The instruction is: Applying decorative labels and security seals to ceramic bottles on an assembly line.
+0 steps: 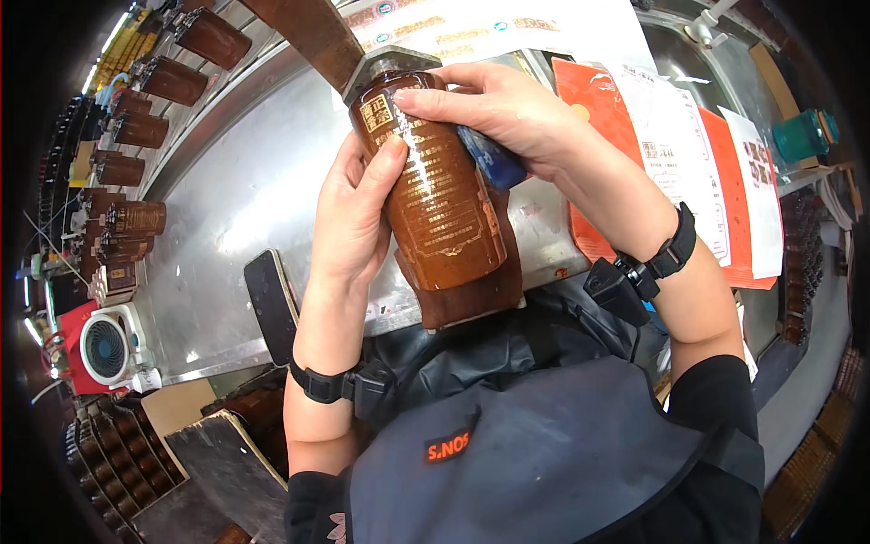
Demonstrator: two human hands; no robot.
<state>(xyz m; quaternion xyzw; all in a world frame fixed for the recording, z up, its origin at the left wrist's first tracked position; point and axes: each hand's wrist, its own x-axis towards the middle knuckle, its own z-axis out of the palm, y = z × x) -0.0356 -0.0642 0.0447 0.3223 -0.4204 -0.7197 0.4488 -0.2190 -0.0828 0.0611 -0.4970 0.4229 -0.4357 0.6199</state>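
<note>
Black phone (270, 304) left of brown bottle (446, 213)

The one view comes from the left of two wide fisheye cameras worn on the person's head. It faces steeply down, over the dark apron (535, 471) at the bottom and onto the metal worktop (231, 199), close enough that the left hand (353, 210) and right hand (509, 113) loom large above centre. Straight edges bow toward its blackened, rounded rim.
</note>
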